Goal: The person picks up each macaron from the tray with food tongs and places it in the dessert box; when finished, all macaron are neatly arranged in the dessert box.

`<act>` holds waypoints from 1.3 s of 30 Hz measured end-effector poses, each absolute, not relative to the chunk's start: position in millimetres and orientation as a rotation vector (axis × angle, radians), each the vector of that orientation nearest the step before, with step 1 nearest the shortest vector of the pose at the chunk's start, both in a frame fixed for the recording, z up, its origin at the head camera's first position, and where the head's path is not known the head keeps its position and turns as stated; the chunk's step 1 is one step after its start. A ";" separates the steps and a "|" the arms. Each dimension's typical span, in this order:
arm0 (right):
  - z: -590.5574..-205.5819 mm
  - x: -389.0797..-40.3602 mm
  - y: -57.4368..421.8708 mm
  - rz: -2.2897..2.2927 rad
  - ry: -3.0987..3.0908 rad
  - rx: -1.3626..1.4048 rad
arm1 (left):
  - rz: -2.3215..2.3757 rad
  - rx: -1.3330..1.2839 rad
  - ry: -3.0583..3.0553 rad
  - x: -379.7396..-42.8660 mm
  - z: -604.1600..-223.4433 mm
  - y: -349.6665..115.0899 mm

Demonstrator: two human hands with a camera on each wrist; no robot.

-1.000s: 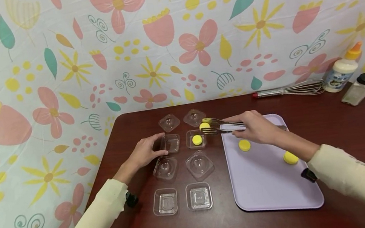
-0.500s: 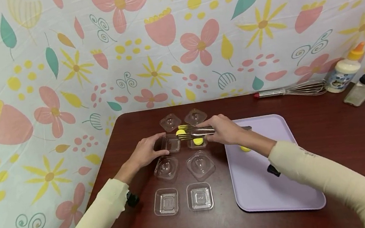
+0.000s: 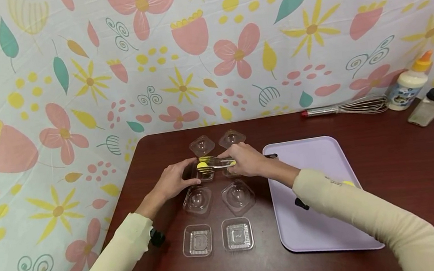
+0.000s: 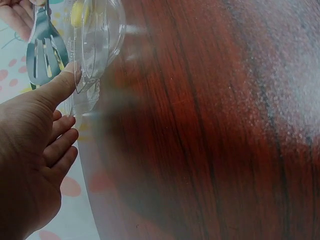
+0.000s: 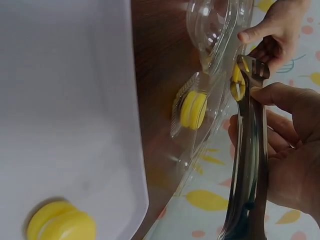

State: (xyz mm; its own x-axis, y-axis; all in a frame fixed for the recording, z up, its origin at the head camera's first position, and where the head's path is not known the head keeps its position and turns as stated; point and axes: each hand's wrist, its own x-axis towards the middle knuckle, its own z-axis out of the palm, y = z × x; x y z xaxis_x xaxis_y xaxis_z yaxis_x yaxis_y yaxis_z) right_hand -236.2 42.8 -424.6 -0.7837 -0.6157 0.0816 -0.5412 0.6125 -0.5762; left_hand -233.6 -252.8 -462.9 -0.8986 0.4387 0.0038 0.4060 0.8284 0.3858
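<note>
My right hand [image 3: 246, 159] grips metal tongs [image 5: 251, 145] whose slotted ends pinch a yellow macaron [image 3: 202, 166]. Those ends hover over a small clear plastic box [image 3: 206, 177] with an open lid behind it. With thumb and fingers on either side, my left hand [image 3: 171, 180] holds this box at its left edge; in the left wrist view the thumb lies on the rim. In the box to the right sits another macaron [image 5: 194, 109], mostly covered by the right hand in the head view. A further macaron [image 5: 62, 222] lies on the lilac tray [image 3: 329, 225].
Nearer me stand two clear boxes [image 3: 238, 236], their domed lids [image 3: 238, 196] behind them. Along the back right are a whisk [image 3: 359, 105], a white squeeze bottle [image 3: 406, 87] and a black-capped jar [image 3: 430, 107]. A patterned cloth [image 3: 200, 65] hangs behind the table.
The right hand has carried the tongs and macaron leftward from the tray's side, past the right box, to over the left box. The left hand has stayed put.
</note>
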 end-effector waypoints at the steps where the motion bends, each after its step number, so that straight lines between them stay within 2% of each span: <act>1: -424.6 -236.4 41.1 -0.896 2.715 -0.981 | 0.587 0.681 2.923 -233.6 -463.0 -252.8; 24: -413.9 -226.5 13.0 -0.670 2.839 -0.938 | 0.582 0.677 2.931 -232.0 -462.5 -251.8; 39: -394.3 -227.1 26.9 -0.766 2.798 -0.915 | 0.590 0.691 2.926 -231.5 -460.8 -252.7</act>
